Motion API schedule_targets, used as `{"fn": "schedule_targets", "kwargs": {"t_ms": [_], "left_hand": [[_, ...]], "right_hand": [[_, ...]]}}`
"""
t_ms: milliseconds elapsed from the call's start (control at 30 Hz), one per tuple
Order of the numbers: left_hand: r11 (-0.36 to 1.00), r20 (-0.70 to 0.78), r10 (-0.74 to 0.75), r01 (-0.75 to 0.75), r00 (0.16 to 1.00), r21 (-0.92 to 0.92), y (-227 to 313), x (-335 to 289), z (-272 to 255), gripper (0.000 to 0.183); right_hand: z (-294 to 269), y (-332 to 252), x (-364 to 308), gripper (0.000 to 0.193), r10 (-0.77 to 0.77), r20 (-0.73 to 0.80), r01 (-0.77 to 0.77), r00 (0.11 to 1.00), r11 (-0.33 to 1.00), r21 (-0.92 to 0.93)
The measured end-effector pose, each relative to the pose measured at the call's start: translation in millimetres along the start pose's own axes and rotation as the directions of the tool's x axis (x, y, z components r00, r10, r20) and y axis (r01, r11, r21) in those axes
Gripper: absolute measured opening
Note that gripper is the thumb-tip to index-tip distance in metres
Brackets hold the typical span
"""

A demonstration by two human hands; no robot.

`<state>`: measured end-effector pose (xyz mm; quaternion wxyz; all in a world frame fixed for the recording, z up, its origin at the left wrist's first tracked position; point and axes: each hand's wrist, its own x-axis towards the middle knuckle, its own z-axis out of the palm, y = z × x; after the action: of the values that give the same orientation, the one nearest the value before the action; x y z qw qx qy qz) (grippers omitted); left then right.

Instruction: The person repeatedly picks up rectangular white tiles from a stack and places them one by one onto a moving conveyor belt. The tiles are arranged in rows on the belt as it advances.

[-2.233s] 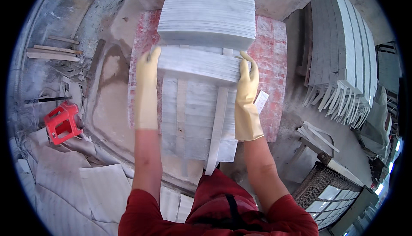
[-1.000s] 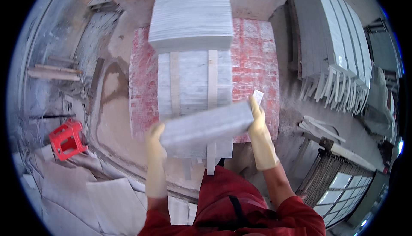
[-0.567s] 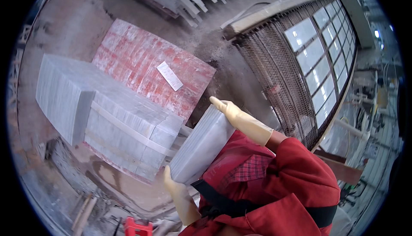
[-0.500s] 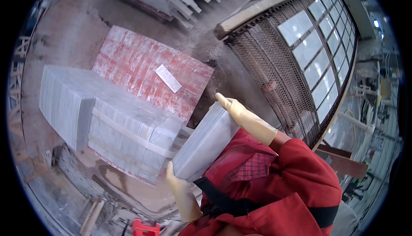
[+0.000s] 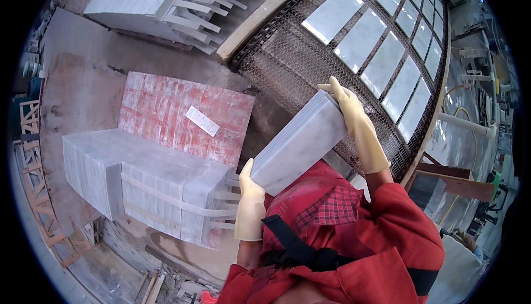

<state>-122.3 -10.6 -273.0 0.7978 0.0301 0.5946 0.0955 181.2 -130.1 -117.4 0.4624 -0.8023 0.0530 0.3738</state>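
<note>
Nearest the camera, the person's red jacket (image 5: 354, 248) with a black strap fills the lower edge. Against the chest, a small stack of white marble tiles (image 5: 301, 146) is carried tilted, clear of any support. The left hand (image 5: 250, 207), in a cream rubber glove, closes under and around the stack's lower end; the right hand (image 5: 358, 124), gloved alike, clasps the upper end with fingers wrapped over the edge. Both hands are closed on the stack. To the left, beyond it, stands the strapped pallet of tiles (image 5: 149, 177), bound with pale bands, and behind that a red-stained board (image 5: 182, 116) with a white label (image 5: 202, 121) near its middle. Farther off, a mesh conveyor (image 5: 354, 55) carries white slabs in a row, and more tile stacks (image 5: 160, 0) lie at the top left. Risk, as judged: the stack is held only at its ends and on a slope, so loose tiles could slide out towards the lower hand, or wet gloves could slip. Compared with half a second earlier, the stack sits higher and the view has turned further towards the conveyor.
</note>
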Motion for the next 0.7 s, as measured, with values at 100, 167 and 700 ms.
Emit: {"fn": "schedule_targets", "kwargs": {"t_ms": [100, 167, 700], "left_hand": [[0.999, 0.038, -0.048, 0.047, 0.998, 0.026, -15.4, 8.6, 26.7, 0.043], [0.994, 0.060, -0.110, 0.108, 0.992, 0.027, -26.1, 22.7, 25.9, 0.043], [0.992, 0.090, -0.122, 0.125, 0.988, -0.024, -49.8, 33.7, 38.5, 0.041]], "right_hand": [[-24.2, -5.1, 7.5, 0.064, 0.014, -0.051, -0.014, 0.999, 1.000, 0.001], [-38.6, 3.0, 20.2, 0.063, 0.021, -0.072, -0.021, 0.997, 1.000, 0.001], [-59.5, 21.7, 41.9, 0.058, -0.048, -0.100, 0.041, 0.994, 0.997, -0.065]]}}
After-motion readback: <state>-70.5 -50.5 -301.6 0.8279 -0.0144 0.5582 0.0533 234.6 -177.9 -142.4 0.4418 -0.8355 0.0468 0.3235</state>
